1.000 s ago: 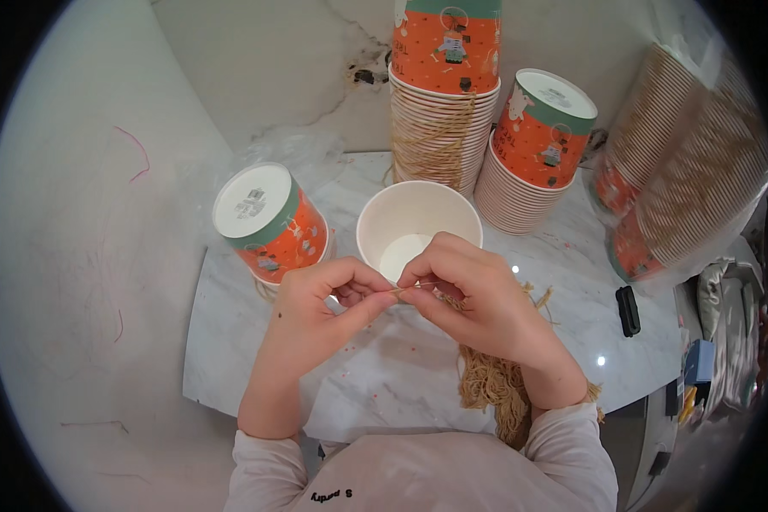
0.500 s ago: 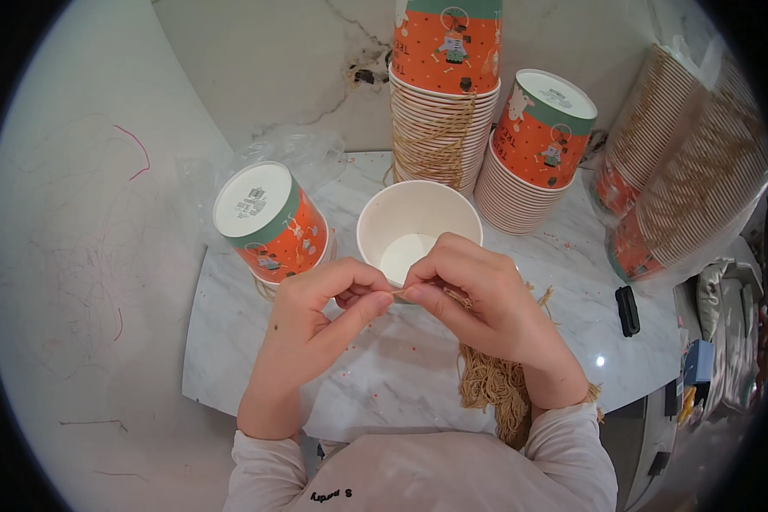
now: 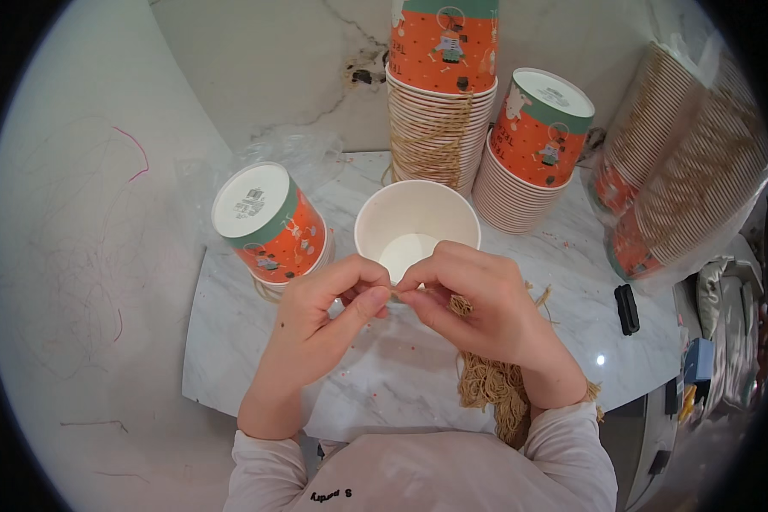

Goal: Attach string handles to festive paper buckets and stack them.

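Note:
Both of my hands meet at the near rim of a white-lined paper bucket (image 3: 418, 205), which stands with its mouth up. My left hand (image 3: 324, 320) pinches a tan cord (image 3: 393, 293) between thumb and forefinger. Close beside it, my right hand (image 3: 478, 299) pinches the same cord, with a small bunch of cord (image 3: 461, 305) showing among its fingers. Under the right forearm lies a heap of tan cords (image 3: 497, 388). Fingers cover the near wall of the bucket, so how the cord runs there is hidden.
An upside-down orange and green bucket (image 3: 271, 224) is at left. Behind stand a tall nested bucket stack (image 3: 442, 128) with cords hanging and a shorter stack (image 3: 538, 145). Plastic-wrapped stacks (image 3: 691, 171) lean at right, near a black clip-like object (image 3: 627, 310) on the marble table (image 3: 384, 384).
My fingertips have shifted slightly, with the right hand moving a little left and the cord bunch more exposed. The pinch on the cord remains.

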A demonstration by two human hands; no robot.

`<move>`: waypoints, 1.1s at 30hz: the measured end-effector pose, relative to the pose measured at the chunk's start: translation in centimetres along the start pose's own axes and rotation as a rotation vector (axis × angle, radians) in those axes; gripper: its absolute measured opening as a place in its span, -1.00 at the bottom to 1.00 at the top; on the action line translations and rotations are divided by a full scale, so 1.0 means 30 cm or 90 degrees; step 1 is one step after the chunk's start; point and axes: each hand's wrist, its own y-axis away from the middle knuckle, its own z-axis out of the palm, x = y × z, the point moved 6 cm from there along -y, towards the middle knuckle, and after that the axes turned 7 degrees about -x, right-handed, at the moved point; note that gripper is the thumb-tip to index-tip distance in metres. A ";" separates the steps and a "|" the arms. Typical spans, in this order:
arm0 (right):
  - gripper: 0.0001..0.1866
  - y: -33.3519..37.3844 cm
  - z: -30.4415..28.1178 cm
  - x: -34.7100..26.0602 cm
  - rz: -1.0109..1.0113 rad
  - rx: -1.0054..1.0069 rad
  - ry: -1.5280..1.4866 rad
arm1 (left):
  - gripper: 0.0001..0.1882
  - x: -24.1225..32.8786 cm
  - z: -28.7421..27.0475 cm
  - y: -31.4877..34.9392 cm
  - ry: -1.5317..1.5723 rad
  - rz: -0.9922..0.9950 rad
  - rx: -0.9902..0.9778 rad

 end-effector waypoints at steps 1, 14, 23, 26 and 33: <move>-0.83 -0.002 -0.003 -0.001 -0.008 0.004 0.016 | -0.96 -0.006 0.005 -0.002 -0.001 -0.001 0.001; -0.90 0.038 -0.170 0.006 0.070 0.184 0.060 | -0.42 -0.171 0.266 -0.066 -0.558 0.109 -0.008; -0.90 0.038 -0.197 -0.009 0.054 0.192 0.102 | -0.38 -0.144 0.251 -0.045 -0.520 0.011 -0.135; -0.89 0.041 -0.204 -0.012 0.060 0.181 0.117 | -0.42 -0.141 0.224 -0.046 -0.475 0.013 -0.100; -0.89 0.041 -0.183 0.005 0.069 0.172 0.070 | -0.54 -0.134 0.144 -0.040 0.033 0.020 0.039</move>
